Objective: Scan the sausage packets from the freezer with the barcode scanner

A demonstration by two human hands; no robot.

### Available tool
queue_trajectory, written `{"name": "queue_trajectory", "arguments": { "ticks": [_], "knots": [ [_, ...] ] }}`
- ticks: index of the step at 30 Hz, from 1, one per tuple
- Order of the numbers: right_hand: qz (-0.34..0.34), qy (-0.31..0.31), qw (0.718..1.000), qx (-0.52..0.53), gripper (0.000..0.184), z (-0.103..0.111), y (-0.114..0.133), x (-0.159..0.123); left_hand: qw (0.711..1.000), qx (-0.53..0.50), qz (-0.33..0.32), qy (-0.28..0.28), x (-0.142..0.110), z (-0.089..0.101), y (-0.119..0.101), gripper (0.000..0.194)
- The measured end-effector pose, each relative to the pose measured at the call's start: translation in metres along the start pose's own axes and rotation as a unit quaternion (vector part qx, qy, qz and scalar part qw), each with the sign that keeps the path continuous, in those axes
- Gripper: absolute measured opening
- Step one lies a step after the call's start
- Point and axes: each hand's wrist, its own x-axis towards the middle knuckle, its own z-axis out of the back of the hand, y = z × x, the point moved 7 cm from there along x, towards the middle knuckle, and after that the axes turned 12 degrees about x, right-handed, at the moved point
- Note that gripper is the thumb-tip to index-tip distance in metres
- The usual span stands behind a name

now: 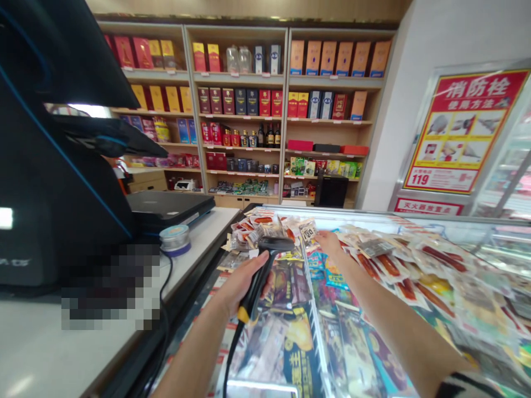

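My left hand (244, 279) is wrapped round the handle of a black barcode scanner (262, 271), its head pointing away from me over the freezer. From the handle's yellow-banded base a cord runs down toward me. My right hand (329, 243) pinches the edge of a small clear-and-beige food packet (308, 233) just right of the scanner's head. Left of that packet lies a pile of vacuum-packed sausages (253, 226) on the glass top. A larger heap of sausage packets (385, 260) spreads to the right of my right hand.
The chest freezer (269, 386) holds many bagged goods under its glass. On the counter (199, 243) at left stand a black checkout terminal (53, 166) and a round tin (175, 239). Shelves (236, 77) of boxed bottles line the back wall, beside a red sign (468, 132).
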Motion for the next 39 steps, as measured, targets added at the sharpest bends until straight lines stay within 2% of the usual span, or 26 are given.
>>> {"name": "queue_trajectory", "arguments": {
  "ticks": [2, 4, 7, 9, 11, 12, 15, 17, 20, 23, 25, 27, 29, 32, 36, 39],
  "knots": [
    [0.018, 0.004, 1.000, -0.012, 0.023, 0.018, 0.002, -0.012, 1.000, 0.001, 0.005, -0.010, -0.002, 0.002, 0.000, 0.037],
    [0.083, 0.030, 0.995, -0.046, 0.024, 0.030, 0.012, -0.027, 1.000, -0.007, 0.008, -0.011, -0.002, 0.005, -0.001, 0.036],
    [0.209, 0.108, 0.964, -0.121, 0.027, 0.034, 0.027, -0.054, 1.000, -0.020, 0.009, -0.001, 0.000, 0.007, -0.002, 0.036],
    [0.233, 0.165, 0.944, -0.165, 0.028, 0.032, 0.027, -0.066, 1.000, -0.023, 0.009, 0.001, 0.001, 0.007, -0.003, 0.035],
    [0.214, 0.192, 0.939, -0.191, 0.028, 0.032, 0.022, -0.068, 1.000, -0.019, 0.012, 0.002, 0.002, 0.006, -0.003, 0.035],
    [0.196, 0.185, 0.942, -0.199, 0.028, 0.033, 0.020, -0.065, 1.000, -0.016, 0.014, 0.002, 0.002, 0.006, -0.003, 0.035],
    [0.138, 0.121, 0.957, -0.223, 0.024, 0.036, 0.015, -0.053, 1.000, -0.011, 0.017, 0.003, 0.000, 0.004, -0.002, 0.035],
    [0.101, 0.098, 0.957, -0.255, 0.035, 0.031, 0.012, -0.049, 1.000, -0.007, 0.012, 0.001, 0.000, 0.005, -0.001, 0.034],
    [0.087, 0.120, 0.952, -0.267, 0.053, 0.015, 0.010, -0.052, 1.000, 0.005, 0.003, 0.012, 0.001, 0.004, 0.002, 0.035],
    [0.091, 0.102, 0.974, -0.179, 0.050, 0.015, 0.013, -0.053, 0.999, 0.015, -0.004, 0.049, 0.000, -0.004, 0.004, 0.036],
    [0.085, 0.043, 0.991, -0.097, 0.045, 0.031, 0.017, -0.048, 0.997, 0.019, -0.007, 0.076, -0.003, -0.011, 0.003, 0.035],
    [0.090, -0.016, 0.995, -0.033, 0.041, 0.052, 0.022, -0.042, 0.995, 0.020, -0.006, 0.101, -0.007, -0.019, 0.002, 0.033],
    [0.108, -0.044, 0.993, 0.019, 0.035, 0.069, 0.027, -0.035, 0.993, 0.021, 0.003, 0.115, -0.011, -0.024, 0.002, 0.032],
    [0.120, -0.051, 0.985, 0.113, 0.031, 0.083, 0.027, -0.027, 0.992, 0.029, 0.020, 0.119, -0.014, -0.028, 0.004, 0.031],
    [0.102, -0.074, 0.965, 0.231, 0.031, 0.087, 0.015, -0.018, 0.990, 0.038, 0.002, 0.138, -0.014, -0.036, 0.005, 0.032],
    [0.097, -0.084, 0.953, 0.275, 0.030, 0.084, 0.011, -0.016, 0.986, 0.043, 0.005, 0.159, -0.015, -0.044, 0.007, 0.035]
  ]
}}
